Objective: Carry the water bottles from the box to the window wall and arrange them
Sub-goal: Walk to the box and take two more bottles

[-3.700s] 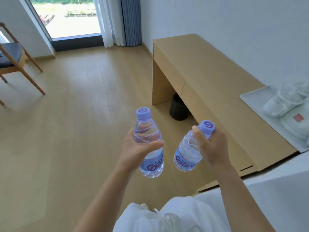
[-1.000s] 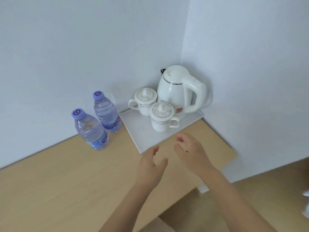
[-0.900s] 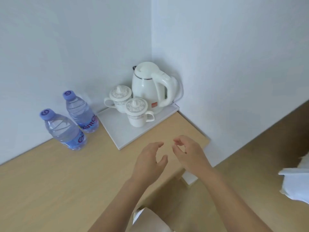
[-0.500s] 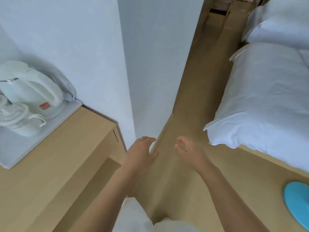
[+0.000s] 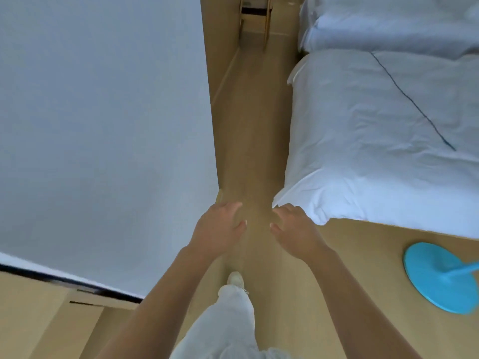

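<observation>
Both your hands are out in front of you, empty: your left hand (image 5: 219, 226) has its fingers loosely spread and gently curled around nothing, and your right hand (image 5: 293, 229) mirrors it just beside, a narrow gap between the thumbs. No water bottle shows anywhere in this view, so where they stand and how they look can't be told from here. Under your hands runs a strip of wooden floor (image 5: 255, 130) between a pale wall (image 5: 103, 112) on your left and a white bed (image 5: 383, 130) on your right. One white shoe (image 5: 235, 279) peeks out below a light trouser leg (image 5: 228, 325). A blue round base (image 5: 438, 277) sits on the floor at right, its stem cut off by the frame edge. At the far end stands something wooden (image 5: 255, 20), open-fronted, blurred and cropped, hard to make out. The desk corner (image 5: 46, 314) at lower left is only partly seen.
</observation>
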Demonstrator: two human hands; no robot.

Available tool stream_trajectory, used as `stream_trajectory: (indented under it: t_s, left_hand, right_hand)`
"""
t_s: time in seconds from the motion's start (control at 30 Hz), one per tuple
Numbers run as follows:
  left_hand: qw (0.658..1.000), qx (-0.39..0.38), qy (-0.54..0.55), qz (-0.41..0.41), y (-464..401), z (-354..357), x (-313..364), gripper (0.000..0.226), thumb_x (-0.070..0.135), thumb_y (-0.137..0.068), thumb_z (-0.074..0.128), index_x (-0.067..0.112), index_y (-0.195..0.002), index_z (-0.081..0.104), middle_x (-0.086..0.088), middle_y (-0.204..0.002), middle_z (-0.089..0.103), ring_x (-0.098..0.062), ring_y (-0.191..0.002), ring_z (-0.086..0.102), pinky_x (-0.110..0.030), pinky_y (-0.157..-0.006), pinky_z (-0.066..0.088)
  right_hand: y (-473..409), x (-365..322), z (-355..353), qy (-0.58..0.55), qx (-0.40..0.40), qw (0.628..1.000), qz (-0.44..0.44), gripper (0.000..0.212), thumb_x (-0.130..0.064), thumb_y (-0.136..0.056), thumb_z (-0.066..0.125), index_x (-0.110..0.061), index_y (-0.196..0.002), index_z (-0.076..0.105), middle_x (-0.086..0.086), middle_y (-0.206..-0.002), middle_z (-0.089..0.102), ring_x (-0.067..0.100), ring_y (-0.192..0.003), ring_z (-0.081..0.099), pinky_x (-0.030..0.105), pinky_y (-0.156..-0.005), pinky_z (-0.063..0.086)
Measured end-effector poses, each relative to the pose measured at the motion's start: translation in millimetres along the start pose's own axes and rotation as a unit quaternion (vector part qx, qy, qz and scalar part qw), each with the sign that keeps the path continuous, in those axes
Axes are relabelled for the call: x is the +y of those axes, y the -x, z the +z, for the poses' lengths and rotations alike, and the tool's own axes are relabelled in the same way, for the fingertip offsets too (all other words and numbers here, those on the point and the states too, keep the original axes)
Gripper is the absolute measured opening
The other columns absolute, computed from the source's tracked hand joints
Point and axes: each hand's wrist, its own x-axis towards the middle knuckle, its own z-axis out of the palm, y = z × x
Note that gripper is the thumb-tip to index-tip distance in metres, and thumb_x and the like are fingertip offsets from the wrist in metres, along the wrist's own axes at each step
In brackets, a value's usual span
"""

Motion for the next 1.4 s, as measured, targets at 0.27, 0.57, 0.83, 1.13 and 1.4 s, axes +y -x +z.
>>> stream_trajectory:
  t_s: [0.27,0.57,0.83,1.13,1.4]
  left_hand:
    - [0.999,-0.036,-0.003,0.022,-173,-34,8,0.054,0.038,-0.093,0.051,0.021,-0.142,0.038,0.003,-0.144,0.043,-0.015,-0.130,0.042,-0.031,-0.104,0.035]
    - [0.997,-0.058,-0.039,0.020,-307,-51,-12,0.050,0.032,-0.094,0.050,0.022,-0.142,0.040,0.006,-0.144,0.044,-0.014,-0.130,0.043,-0.029,-0.103,0.036]
    - [0.999,-0.036,-0.040,0.005,-478,-59,-4,0.048,0.034,-0.094,0.050,0.022,-0.140,0.042,0.005,-0.142,0.046,-0.013,-0.128,0.045,-0.028,-0.099,0.037]
    - [0.999,-0.017,-0.037,-0.035,-662,-87,27,0.049,0.036,-0.094,0.050,0.020,-0.139,0.043,0.003,-0.141,0.046,-0.015,-0.125,0.047,-0.030,-0.100,0.039]
    - [0.999,-0.016,-0.019,-0.042,-804,-96,36,0.048,0.035,-0.094,0.050,0.019,-0.138,0.044,0.003,-0.140,0.046,-0.014,-0.119,0.050,-0.030,-0.094,0.042]
  right_hand:
    - [-142,22,-53,-0.005,0.036,0.999,0.024,0.035,-0.027,-0.095,0.043,-0.010,-0.124,0.051,0.004,-0.126,0.051,0.020,-0.118,0.042,0.032,-0.093,0.040]
    - [-281,46,-78,-0.016,0.023,0.999,0.030,0.039,-0.027,-0.095,0.043,-0.011,-0.130,0.048,0.003,-0.131,0.050,0.019,-0.119,0.042,0.031,-0.098,0.038]
    - [-440,105,-109,-0.022,0.018,0.999,0.019,0.041,-0.030,-0.095,0.043,-0.014,-0.133,0.047,0.001,-0.135,0.048,0.018,-0.123,0.042,0.033,-0.102,0.037]
    - [-630,166,-193,-0.024,0.027,0.999,-0.002,0.043,-0.030,-0.096,0.043,-0.013,-0.135,0.044,0.002,-0.133,0.048,0.020,-0.120,0.042,0.033,-0.099,0.040]
    - [-753,198,-224,-0.008,0.000,1.000,-0.016,0.039,-0.029,-0.097,0.042,-0.012,-0.132,0.047,0.003,-0.129,0.050,0.020,-0.116,0.044,0.031,-0.096,0.041]
